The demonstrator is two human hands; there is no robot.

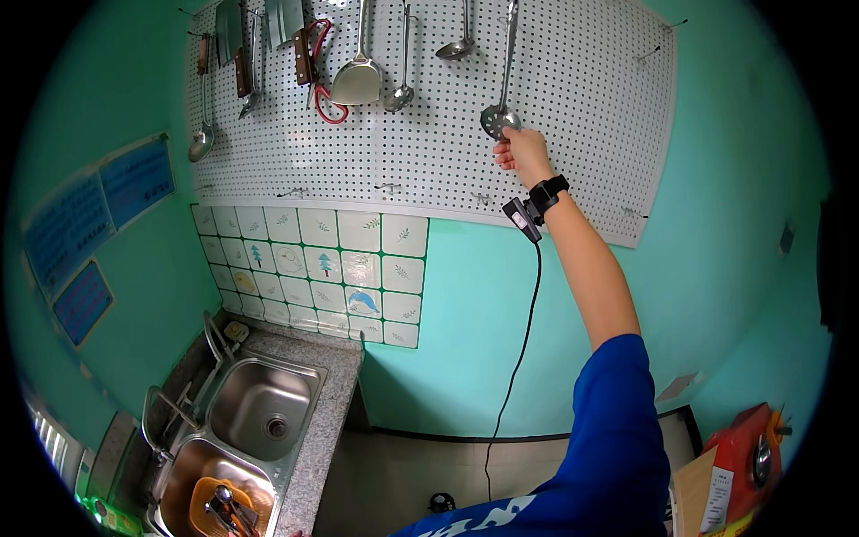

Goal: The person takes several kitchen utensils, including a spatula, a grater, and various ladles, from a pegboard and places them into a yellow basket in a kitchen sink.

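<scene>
High on the perforated board, my right hand (pixel 527 153) pinches the bowl of a metal skimmer (pixel 500 121) between thumb and fingers. The skimmer's long handle runs upward past the top of the view. At the bottom edge, only small bits of my left hand (pixel 298 533) seem to show, beside an orange plastic basket (pixel 201 502). Whether that hand grips the basket is hidden. Inside the basket lie several utensils, among them a metal spoon (pixel 223 495). The basket appears in or just above the near sink basin (pixel 258 473).
Cleavers (pixel 285 23), red-handled scissors (pixel 339 111), a wok spatula (pixel 358 80) and ladles (pixel 456 49) hang on the pegboard (pixel 429 161). Bare hooks (pixel 388 188) jut from its lower part. A cable (pixel 527 329) trails from my wrist device to the floor. A red appliance (pixel 745 450) stands at right.
</scene>
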